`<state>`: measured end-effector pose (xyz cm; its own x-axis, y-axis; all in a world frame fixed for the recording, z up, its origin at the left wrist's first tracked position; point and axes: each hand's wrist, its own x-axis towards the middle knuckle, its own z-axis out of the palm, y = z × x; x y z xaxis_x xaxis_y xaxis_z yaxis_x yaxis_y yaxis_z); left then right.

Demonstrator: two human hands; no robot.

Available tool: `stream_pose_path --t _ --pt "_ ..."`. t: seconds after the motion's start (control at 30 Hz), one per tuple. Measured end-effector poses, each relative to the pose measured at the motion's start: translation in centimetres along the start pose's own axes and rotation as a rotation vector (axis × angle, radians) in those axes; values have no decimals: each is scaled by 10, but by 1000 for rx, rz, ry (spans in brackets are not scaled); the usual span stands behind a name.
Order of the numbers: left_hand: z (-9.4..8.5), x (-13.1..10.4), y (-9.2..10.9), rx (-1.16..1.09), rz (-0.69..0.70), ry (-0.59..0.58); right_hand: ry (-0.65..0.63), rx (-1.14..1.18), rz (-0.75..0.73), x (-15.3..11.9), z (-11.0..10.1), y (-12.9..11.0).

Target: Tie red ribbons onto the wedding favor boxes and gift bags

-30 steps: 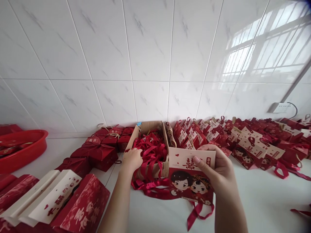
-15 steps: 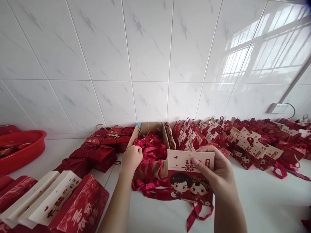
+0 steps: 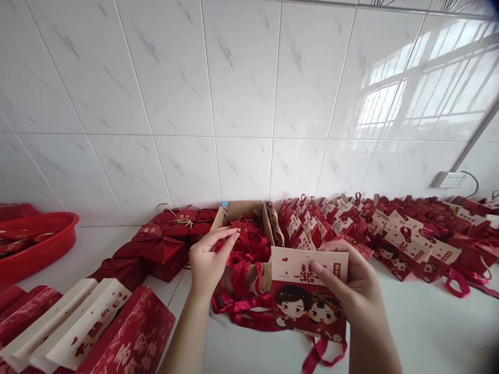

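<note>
My right hand (image 3: pixel 360 291) grips a flat red and cream gift box (image 3: pixel 307 324), its thumb on the front, which bears a cartoon couple and red characters. To the left, my left hand (image 3: pixel 210 259) is raised over the near part of a cardboard box (image 3: pixel 268 228), thumb and fingertips pinched together. A tiny gold-coloured thing (image 3: pixel 238 230) shows at those fingertips; its kind is too small to make out. Inside the cardboard box lies a tangle of red ribbons (image 3: pixel 247 249), some draping over its front. More ribbon (image 3: pixel 319 353) lies on the counter below the gift box.
Folded gift boxes (image 3: pixel 405 246) with ribbon loops crowd the right side along the tiled wall. Dark red boxes (image 3: pixel 166 254) stand left of the cardboard box. Cream and red boxes (image 3: pixel 97 327) lean at the near left, by a red basin (image 3: pixel 62 236). A power strip (image 3: pixel 450 179) hangs at right.
My left hand has opened from a curled fist near the ribbons into a raised pinch, with a tiny gold-coloured thing now visible at the fingertips. My right hand still holds the gift box.
</note>
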<state>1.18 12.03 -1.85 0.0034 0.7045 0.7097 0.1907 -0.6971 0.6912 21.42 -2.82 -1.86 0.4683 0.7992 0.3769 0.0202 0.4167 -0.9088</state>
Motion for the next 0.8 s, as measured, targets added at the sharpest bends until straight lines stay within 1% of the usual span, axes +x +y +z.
stream_pose_path --t 0.07,0.13,0.2,0.3,0.4,0.5,0.53,0.6,0.67,0.8 --pt "2 -3 8 -123 -93 -46 -11 -11 -4 0 0 1" --pt "2 -6 17 -184 -104 -98 -38 -52 -16 0 1 0" --pt "1 -10 25 -208 -13 -164 -79 -127 -49 0 3 -2" --pt "-2 -17 34 -244 183 -240 -110 -276 -155 0 11 -3" --pt "-1 -21 40 -281 309 -334 -93 -410 -300 -1 22 -2" --pt "1 -22 42 -296 465 -437 -69 -459 -445 -3 30 0" --pt "2 -23 43 -287 509 -449 -70 -462 -491 -4 31 0" --pt "3 -23 43 -259 554 -446 -99 -466 -571 -4 31 -1" --pt "3 -24 43 -257 563 -420 -139 -465 -627 -3 29 -2" --pt "5 -26 44 -272 548 -380 -180 -443 -673 2 24 -2"
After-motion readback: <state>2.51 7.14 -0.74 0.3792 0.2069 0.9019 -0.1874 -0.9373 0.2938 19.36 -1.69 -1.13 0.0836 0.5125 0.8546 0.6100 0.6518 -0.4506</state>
